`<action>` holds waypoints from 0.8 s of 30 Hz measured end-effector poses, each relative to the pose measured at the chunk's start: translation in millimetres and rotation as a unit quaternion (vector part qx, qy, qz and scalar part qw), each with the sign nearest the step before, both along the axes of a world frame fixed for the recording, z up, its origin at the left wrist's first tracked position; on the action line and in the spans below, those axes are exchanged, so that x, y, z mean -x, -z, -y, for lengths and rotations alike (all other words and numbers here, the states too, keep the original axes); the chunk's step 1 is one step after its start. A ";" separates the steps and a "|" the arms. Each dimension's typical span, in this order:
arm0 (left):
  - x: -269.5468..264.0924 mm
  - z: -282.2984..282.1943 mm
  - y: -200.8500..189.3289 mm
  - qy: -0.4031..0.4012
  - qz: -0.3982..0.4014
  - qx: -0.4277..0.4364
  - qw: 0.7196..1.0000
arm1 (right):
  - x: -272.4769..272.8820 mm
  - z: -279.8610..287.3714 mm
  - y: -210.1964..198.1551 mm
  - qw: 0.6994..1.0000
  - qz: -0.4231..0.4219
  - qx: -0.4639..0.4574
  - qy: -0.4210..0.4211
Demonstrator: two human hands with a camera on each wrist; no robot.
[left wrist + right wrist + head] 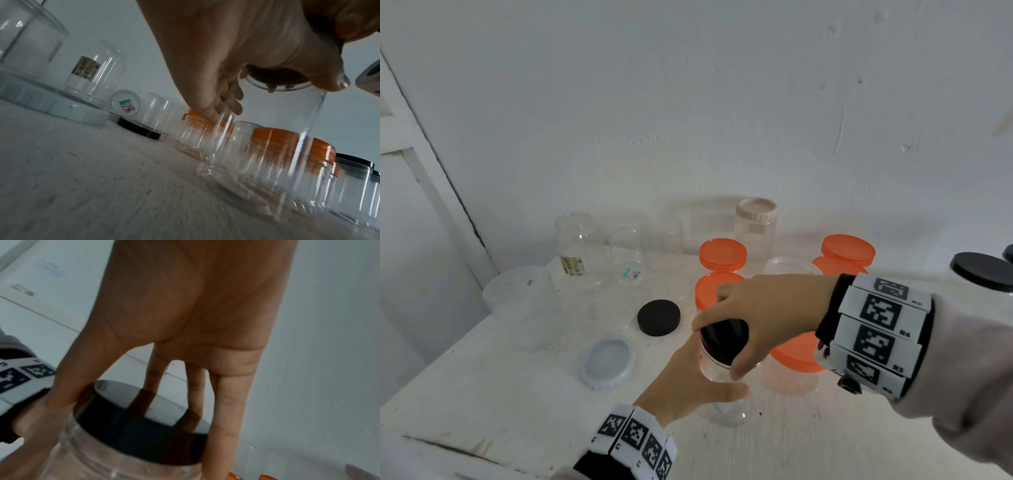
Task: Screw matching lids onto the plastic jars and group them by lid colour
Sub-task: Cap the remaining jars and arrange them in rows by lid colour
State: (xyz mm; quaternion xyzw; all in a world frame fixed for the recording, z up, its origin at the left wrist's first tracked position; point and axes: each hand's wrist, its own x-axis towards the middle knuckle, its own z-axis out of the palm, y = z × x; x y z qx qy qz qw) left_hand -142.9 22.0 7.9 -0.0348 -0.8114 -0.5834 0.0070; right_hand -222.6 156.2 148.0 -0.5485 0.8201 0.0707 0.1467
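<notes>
A clear plastic jar (717,371) stands near the table's front middle with a black lid (724,337) on its mouth. My left hand (688,377) wraps around the jar's body (267,146) from the left. From above and the right, my right hand (753,315) grips the black lid (144,426) with thumb and fingers round its rim. A loose black lid (658,318) lies flat to the left of the jar. A loose pale lid (607,362) lies nearer the front left.
Several orange-lidded jars (722,255) stand behind and right of the held jar, one (796,353) close at its right. Lidless clear jars (580,246) stand at the back left. A beige-lidded jar (756,210) is by the wall, a black-lidded jar (983,272) at far right.
</notes>
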 end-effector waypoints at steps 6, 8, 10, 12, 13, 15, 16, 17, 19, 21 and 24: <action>0.5 -1.8 1.0 -0.015 -0.021 0.003 1.000 | -0.2 2.1 8.1 0.999 -0.026 0.041 0.014; 1.6 -3.0 1.6 -0.031 -0.030 0.005 0.999 | -1.6 2.4 10.9 0.997 -0.038 0.060 0.022; 2.4 -4.7 1.4 -0.044 -0.040 0.010 0.998 | -2.9 2.2 14.4 0.995 -0.048 0.083 0.034; 2.8 -6.4 1.2 -0.054 -0.047 0.017 0.997 | -4.2 2.0 17.7 0.992 -0.055 0.099 0.048; 2.8 -7.3 1.3 -0.059 -0.050 0.017 0.997 | -5.2 1.9 19.5 0.991 -0.057 0.106 0.056; 2.6 -9.0 2.3 -0.066 -0.056 0.008 0.996 | -8.7 2.4 23.4 0.986 -0.068 0.127 0.079; 2.5 -9.8 3.1 -0.071 -0.057 0.004 0.996 | -11.2 3.1 25.4 0.983 -0.077 0.139 0.092; 2.7 -10.4 3.7 -0.076 -0.058 0.001 0.995 | -13.4 3.6 26.9 0.980 -0.087 0.149 0.103; 3.6 -10.8 4.2 -0.077 -0.058 0.001 0.995 | -14.7 4.4 25.6 0.979 -0.095 0.141 0.111; 4.4 -11.0 4.0 -0.071 -0.053 0.006 0.996 | -10.5 3.9 16.5 0.989 -0.059 0.085 0.108; 4.8 -10.1 4.3 -0.069 -0.038 -0.020 0.997 | 0.6 4.9 -2.5 0.995 0.028 -0.035 0.092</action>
